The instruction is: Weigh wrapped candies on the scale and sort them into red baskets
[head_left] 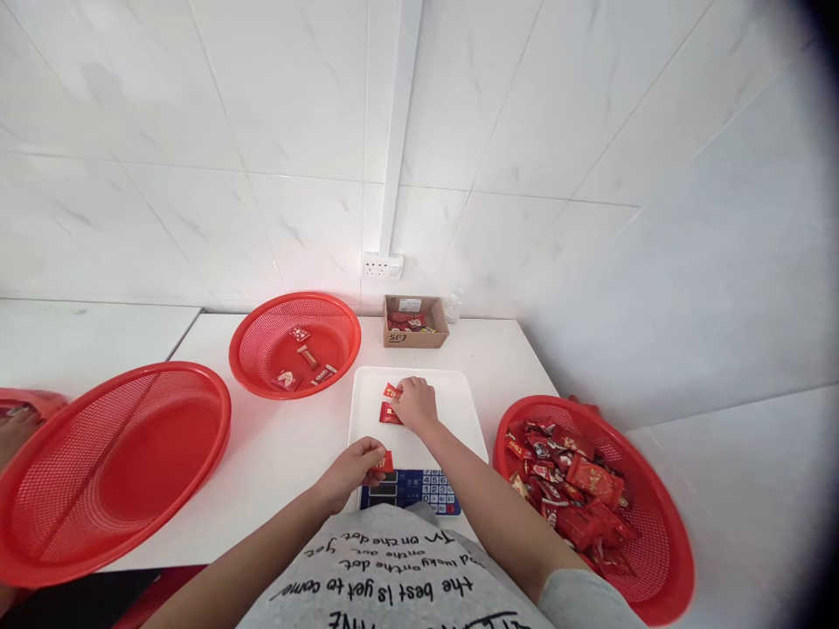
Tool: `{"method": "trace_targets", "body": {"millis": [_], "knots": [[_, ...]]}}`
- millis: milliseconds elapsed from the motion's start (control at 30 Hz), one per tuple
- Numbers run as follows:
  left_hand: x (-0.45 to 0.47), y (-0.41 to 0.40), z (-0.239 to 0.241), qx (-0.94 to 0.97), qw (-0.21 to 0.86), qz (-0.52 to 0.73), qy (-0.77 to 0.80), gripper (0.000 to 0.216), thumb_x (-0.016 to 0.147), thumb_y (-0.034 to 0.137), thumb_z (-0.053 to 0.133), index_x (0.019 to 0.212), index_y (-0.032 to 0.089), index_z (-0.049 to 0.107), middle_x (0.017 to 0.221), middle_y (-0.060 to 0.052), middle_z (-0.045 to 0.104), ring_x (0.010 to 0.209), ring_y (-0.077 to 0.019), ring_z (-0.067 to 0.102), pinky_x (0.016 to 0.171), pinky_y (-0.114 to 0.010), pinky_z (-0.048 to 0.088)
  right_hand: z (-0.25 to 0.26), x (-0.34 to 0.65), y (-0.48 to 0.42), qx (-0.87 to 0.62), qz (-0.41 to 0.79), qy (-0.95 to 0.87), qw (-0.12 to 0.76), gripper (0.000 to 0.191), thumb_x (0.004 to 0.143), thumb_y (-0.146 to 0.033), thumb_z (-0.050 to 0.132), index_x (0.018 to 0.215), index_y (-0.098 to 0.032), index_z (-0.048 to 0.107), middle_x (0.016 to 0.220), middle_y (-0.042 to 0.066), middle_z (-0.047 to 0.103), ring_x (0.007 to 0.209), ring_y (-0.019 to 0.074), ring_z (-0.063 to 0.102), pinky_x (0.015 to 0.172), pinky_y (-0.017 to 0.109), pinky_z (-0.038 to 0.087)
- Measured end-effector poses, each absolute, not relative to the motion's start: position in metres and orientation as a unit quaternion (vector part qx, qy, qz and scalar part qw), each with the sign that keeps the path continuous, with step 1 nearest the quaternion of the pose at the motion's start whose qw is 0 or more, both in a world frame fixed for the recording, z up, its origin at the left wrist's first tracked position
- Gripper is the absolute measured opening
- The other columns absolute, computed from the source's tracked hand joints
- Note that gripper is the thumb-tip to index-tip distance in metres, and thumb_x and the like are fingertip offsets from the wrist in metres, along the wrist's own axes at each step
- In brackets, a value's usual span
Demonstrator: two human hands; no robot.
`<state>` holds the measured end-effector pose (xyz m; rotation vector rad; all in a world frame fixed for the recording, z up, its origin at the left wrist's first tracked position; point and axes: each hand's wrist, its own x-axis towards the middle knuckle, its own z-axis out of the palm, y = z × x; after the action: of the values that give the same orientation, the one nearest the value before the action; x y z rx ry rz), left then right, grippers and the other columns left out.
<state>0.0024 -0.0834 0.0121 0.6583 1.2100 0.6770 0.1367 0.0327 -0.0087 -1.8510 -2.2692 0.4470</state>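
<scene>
My left hand [357, 470] pinches a small red candy packet [381, 461] just over the near edge of a white digital scale [459, 411]. Over the scale's pan, my right hand [415, 404] is closed with its fingertips on another red packet [391, 390]. Right below those fingers, a further red packet [391, 413] lies on the pan. The scale's blue keypad [435, 491] shows partly between my forearms.
A red basket [678, 559] heaped with wrapped candies stands at the right. Behind the scale is a small cardboard box [417, 338] of packets. At the left are a red basket [241, 367] with several candies and a bare red basket [219, 411]. Another person's hand [18, 430] shows far left.
</scene>
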Motion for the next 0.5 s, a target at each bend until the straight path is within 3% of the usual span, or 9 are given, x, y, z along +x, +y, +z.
{"method": "trace_targets", "body": {"millis": [200, 333, 500], "knots": [[-0.002, -0.078, 0.008, 0.317, 0.718, 0.315, 0.534, 0.046, 0.07, 0.061, 0.052, 0.09, 0.019, 0.052, 0.078, -0.001, 0.056, 0.068, -0.0128, 0.055, 0.062, -0.025, 0.041, 0.011, 0.154, -0.015, -0.492, 0.357, -0.779, 0.154, 0.014, 0.071, -0.024, 0.057, 0.085, -0.021, 0.054, 0.084, 0.002, 0.062, 0.079, 0.0155, 0.054, 0.071, 0.027, 0.038], [0.006, -0.08, 0.003, 0.415, 0.682, 0.281, 0.533, 0.041, 0.073, 0.058, 0.05, 0.074, 0.018, 0.052, 0.062, 0.002, 0.051, 0.059, -0.0117, 0.047, 0.055, -0.023, 0.036, 0.008, 0.168, -0.053, -0.462, 0.509, -0.702, 0.186, 0.015, 0.076, -0.033, 0.054, 0.084, -0.021, 0.051, 0.078, -0.001, 0.058, 0.071, 0.0129, 0.053, 0.064, 0.025, 0.039], [0.023, -0.087, 0.003, 0.445, 0.678, 0.28, 0.514, 0.034, 0.075, 0.052, 0.05, 0.068, 0.019, 0.053, 0.065, 0.0, 0.058, 0.063, -0.0148, 0.05, 0.064, -0.027, 0.039, -0.006, 0.175, -0.08, -0.487, 0.634, -0.573, 0.182, 0.039, 0.083, -0.057, 0.036, 0.071, -0.021, 0.046, 0.06, -0.003, 0.048, 0.052, 0.0103, 0.043, 0.049, 0.024, 0.033]]}}
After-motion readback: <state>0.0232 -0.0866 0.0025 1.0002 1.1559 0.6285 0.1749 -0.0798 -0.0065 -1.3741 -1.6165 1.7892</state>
